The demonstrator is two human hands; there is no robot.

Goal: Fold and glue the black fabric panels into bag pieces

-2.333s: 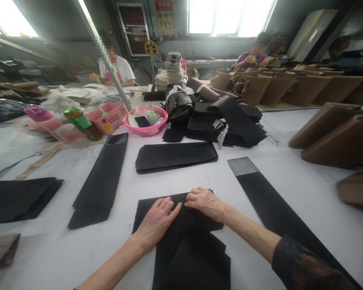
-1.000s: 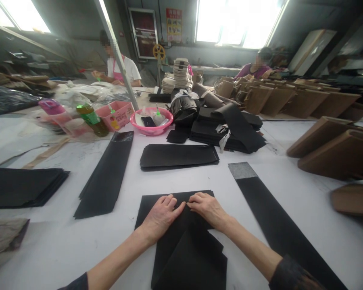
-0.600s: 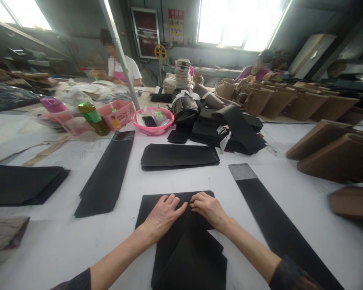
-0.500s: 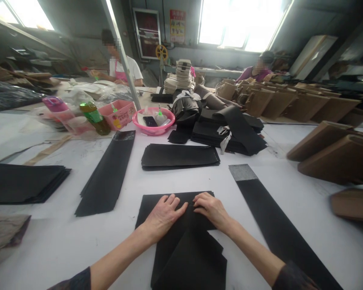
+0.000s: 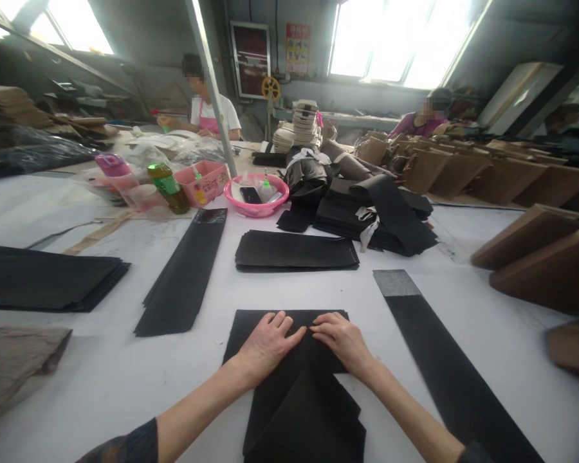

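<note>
A black sheet (image 5: 313, 411) of stiff, leather-like material lies folded on the white table in front of me, its lower flap set at a slant. My left hand (image 5: 273, 341) rests on its upper part, fingers bent and thumb reaching out toward the middle. Close beside that thumb, my right hand (image 5: 340, 337) has its fingertips and thumb drawn together on the black material near the flap's top. What lies beneath the fingers is hidden. To the right runs a long black strip (image 5: 444, 354) with a grey end.
Stacks of black pieces lie at left (image 5: 53, 280), left of centre (image 5: 186, 276) and ahead (image 5: 296, 251). Beyond are a pink basin (image 5: 255, 209), a pink basket (image 5: 202, 183) and a bottle (image 5: 168, 186). Brown bags (image 5: 545, 263) stand right. Two people work across the table.
The whole view has shifted slightly, so things appear farther right. My hands stay on the black sheet in nearly the same pose, the thumb and right fingertips a little closer together.
</note>
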